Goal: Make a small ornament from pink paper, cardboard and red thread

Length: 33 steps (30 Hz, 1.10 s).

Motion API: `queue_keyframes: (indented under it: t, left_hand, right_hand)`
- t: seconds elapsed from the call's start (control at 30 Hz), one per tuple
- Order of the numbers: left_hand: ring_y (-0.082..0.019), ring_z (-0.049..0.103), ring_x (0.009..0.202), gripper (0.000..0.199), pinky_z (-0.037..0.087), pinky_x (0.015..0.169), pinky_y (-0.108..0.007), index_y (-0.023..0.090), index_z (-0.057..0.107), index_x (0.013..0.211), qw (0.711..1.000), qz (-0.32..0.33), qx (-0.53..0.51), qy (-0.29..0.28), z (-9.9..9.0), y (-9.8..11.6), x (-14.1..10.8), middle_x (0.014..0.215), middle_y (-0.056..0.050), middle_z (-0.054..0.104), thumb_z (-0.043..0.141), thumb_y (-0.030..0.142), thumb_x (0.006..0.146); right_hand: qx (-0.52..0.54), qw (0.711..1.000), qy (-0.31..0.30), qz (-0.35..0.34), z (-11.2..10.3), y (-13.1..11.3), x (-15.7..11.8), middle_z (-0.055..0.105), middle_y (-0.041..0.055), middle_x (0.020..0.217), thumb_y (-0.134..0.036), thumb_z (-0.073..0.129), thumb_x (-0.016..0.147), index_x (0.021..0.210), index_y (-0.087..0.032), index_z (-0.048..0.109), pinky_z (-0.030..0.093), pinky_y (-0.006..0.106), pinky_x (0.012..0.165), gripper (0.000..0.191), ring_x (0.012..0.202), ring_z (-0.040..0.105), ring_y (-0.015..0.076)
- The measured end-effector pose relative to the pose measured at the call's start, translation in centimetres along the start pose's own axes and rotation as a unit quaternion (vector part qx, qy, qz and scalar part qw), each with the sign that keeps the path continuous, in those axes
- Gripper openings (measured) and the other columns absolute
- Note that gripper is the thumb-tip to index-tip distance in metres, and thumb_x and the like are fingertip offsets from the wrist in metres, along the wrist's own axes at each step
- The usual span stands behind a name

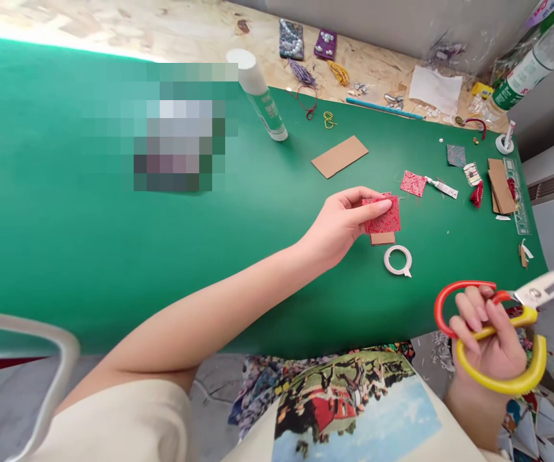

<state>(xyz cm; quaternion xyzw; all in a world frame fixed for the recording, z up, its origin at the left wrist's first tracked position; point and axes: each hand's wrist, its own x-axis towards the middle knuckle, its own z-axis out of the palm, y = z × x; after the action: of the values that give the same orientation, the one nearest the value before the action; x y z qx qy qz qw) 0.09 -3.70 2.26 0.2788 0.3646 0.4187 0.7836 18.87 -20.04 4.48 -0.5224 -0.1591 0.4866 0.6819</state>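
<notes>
Head view: left hand [339, 224] has its fingers pinched on a red patterned square [382, 217], held just above the green table [113, 244], a brown card piece [383, 239] showing under it. White tape ring [397, 260] just beside. Right hand [491, 340], off the table edge, grips scissors [508, 321], fingers through the red and yellow handles, blades nearly closed. Glue stick [260, 95] well apart
</notes>
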Motion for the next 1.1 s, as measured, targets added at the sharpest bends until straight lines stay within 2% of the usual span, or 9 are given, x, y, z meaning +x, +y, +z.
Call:
queue_keyframes:
  t: [0.07,0.13,0.27,0.33,0.43,0.53,0.67,0.8,1.1]
  left_hand:
    - [-0.011,0.067,0.072,0.035,0.059,0.074,-0.026,0.017,0.071,0.07,1.0,-0.004,-0.01,0.0,0.0,0.1,0.0,0.075,0.001,0.072,0.098,0.033,0.053]
    - [-0.012,0.07,0.075,0.035,0.06,0.077,-0.028,0.017,0.071,0.071,1.0,-0.006,-0.017,0.002,-0.1,0.1,-0.1,0.078,0.001,0.073,0.098,0.03,0.052]
    - [-0.013,0.071,0.074,0.031,0.061,0.07,-0.028,0.017,0.07,0.074,0.999,-0.023,-0.032,-0.001,-0.1,0.3,-0.1,0.076,0.001,0.072,0.095,0.022,0.056]
    - [-0.012,0.07,0.07,0.029,0.06,0.064,-0.025,0.016,0.069,0.075,0.998,-0.038,-0.05,0.0,0.1,0.6,-0.2,0.076,0.002,0.072,0.092,0.016,0.058]
    - [-0.011,0.07,0.065,0.025,0.058,0.059,-0.022,0.016,0.067,0.078,0.995,-0.066,-0.079,0.008,0.6,1.1,-0.5,0.074,0.002,0.072,0.087,0.01,0.064]
    - [-0.012,0.071,0.067,0.018,0.059,0.064,-0.025,0.015,0.067,0.084,0.993,-0.081,-0.086,0.018,1.1,1.6,-1.1,0.076,0.0,0.073,0.081,0.01,0.073]
    - [-0.015,0.074,0.075,0.018,0.06,0.074,-0.029,0.014,0.067,0.088,0.99,-0.093,-0.107,0.026,1.8,1.7,-1.8,0.082,-0.003,0.075,0.077,0.005,0.076]
    - [-0.015,0.073,0.072,0.022,0.059,0.075,-0.029,0.013,0.066,0.094,0.987,-0.116,-0.105,0.036,2.2,1.4,-2.1,0.083,-0.005,0.076,0.076,0.003,0.077]
    - [-0.013,0.073,0.067,0.023,0.061,0.071,-0.026,0.013,0.063,0.094,0.985,-0.121,-0.102,0.064,2.4,1.1,-2.0,0.079,-0.004,0.076,0.073,-0.001,0.079]
  right_hand:
    - [-0.083,0.991,-0.083,0.058,0.5,0.2,-0.4,0.045,-0.0035,0.067,-0.029,0.074,0.082,0.091,-0.023,0.074,0.006,0.015,0.027,0.011,0.044,0.022,0.005]
    - [-0.138,0.976,-0.14,0.09,0.7,0.6,-0.6,0.052,-0.0021,0.072,-0.034,0.077,0.082,0.098,-0.024,0.076,0.001,0.017,0.03,0.019,0.04,0.017,0.0011]
    - [-0.137,0.971,-0.163,0.113,0.8,1.7,-1.0,0.05,-0.0007,0.08,-0.062,0.09,0.059,0.11,-0.026,0.075,0.012,0.02,0.032,0.064,0.049,0.024,0.0044]
    - [-0.154,0.963,-0.155,0.158,0.6,2.1,-1.1,0.048,-0.0005,0.082,-0.068,0.086,0.062,0.111,-0.028,0.074,0.016,0.022,0.033,0.065,0.052,0.026,0.0064]
    - [-0.203,0.941,-0.171,0.208,0.3,2.4,-1.3,0.045,-0.0008,0.081,-0.07,0.069,0.08,0.116,-0.03,0.069,0.025,0.024,0.036,0.053,0.052,0.028,0.0086]
    - [-0.217,0.933,-0.208,0.199,-0.3,2.7,-1.3,0.045,-0.0004,0.082,-0.083,0.066,0.072,0.114,-0.029,0.067,0.036,0.026,0.046,0.068,0.057,0.033,0.0102]
    - [-0.243,0.931,-0.234,0.138,-1.7,3.7,-1.3,0.051,0.0008,0.096,-0.096,0.072,0.034,0.122,-0.03,0.062,0.037,0.027,0.051,0.11,0.061,0.036,0.0087]
    - [-0.284,0.909,-0.261,0.159,-2.4,3.8,-1.1,0.052,0.0015,0.097,-0.099,0.065,0.034,0.119,-0.028,0.06,0.035,0.027,0.049,0.111,0.061,0.036,0.0087]
    - [-0.385,0.877,-0.248,0.146,-1.1,3.3,-0.7,0.049,-0.0017,0.079,-0.107,0.045,0.024,0.097,-0.023,0.055,0.034,0.028,0.046,0.112,0.056,0.035,0.0089]
